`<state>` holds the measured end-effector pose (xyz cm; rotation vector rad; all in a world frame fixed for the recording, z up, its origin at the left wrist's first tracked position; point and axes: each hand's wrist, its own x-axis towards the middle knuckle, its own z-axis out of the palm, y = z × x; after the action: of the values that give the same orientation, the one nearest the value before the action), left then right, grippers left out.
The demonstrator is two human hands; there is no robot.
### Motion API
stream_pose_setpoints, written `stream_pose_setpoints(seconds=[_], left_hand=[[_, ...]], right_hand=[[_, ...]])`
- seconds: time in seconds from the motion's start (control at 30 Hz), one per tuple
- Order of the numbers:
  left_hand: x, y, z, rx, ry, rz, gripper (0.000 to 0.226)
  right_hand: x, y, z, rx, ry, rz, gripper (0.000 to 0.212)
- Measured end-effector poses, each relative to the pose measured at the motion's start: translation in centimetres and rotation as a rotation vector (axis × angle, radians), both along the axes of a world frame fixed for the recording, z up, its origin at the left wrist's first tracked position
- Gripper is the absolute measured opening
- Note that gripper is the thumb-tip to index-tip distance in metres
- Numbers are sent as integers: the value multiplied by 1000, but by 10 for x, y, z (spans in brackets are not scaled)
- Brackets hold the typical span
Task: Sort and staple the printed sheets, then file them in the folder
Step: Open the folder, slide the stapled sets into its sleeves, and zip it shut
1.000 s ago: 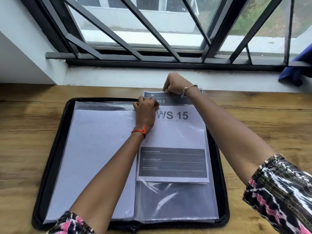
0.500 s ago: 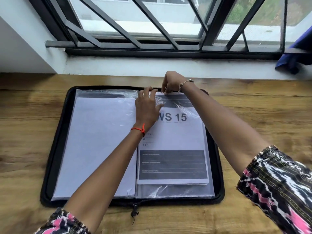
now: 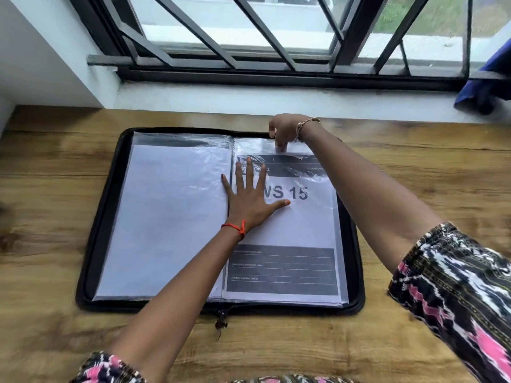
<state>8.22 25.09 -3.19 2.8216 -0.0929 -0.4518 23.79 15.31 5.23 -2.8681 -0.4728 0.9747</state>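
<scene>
Black-pink-white patterned sleeves (image 3: 456, 286); red thread (image 3: 235, 227) left wrist; bracelet (image 3: 307, 123) right.

Glossy plastic sleeve (image 3: 279, 150) – matt paper sheet (image 3: 298, 230) – grained wood table (image 3: 49, 194)

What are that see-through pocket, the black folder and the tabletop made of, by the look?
The pocket looks like thin clear plastic, glossy: it wrinkles and glints. The folder seems black fabric or synthetic leather, matte, with a zip. The tabletop is wood or wood-look laminate, slightly shiny, showing grain.

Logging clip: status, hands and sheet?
Left hand flat on white printed WS 15 sheet. Right hand pinches top of clear plastic sleeve. Sheet inside sleeve; nothing blocking.
</scene>
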Motion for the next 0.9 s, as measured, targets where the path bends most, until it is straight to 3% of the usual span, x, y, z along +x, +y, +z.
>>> stream_pose_setpoints(seconds=[0.23,0.37,0.47,0.57,0.63,0.8,0.9], left_hand=[[0,-5,-3,-7,-44,20,112],[0,-5,-1,-50,-52,35,97],[-4,1,4,-138,-100,16,80],[-18,4,8,-176,-197,37,70],[-30,6,9,-239,-263,87,64],[-50,26,7,-603,-295,309,62],[-58,37,9,-615,-280,289,63]], right_hand=[[-5,-5,1,97,-7,-86,32],[-23,-6,-19,208,-199,-197,35],[-40,-15,-30,72,-400,-209,20],[-66,-20,-45,24,-562,-194,32],[-92,-13,-58,120,-654,-212,44],[-168,35,-86,230,-492,-105,59],[-199,57,-98,127,-559,-90,58]])
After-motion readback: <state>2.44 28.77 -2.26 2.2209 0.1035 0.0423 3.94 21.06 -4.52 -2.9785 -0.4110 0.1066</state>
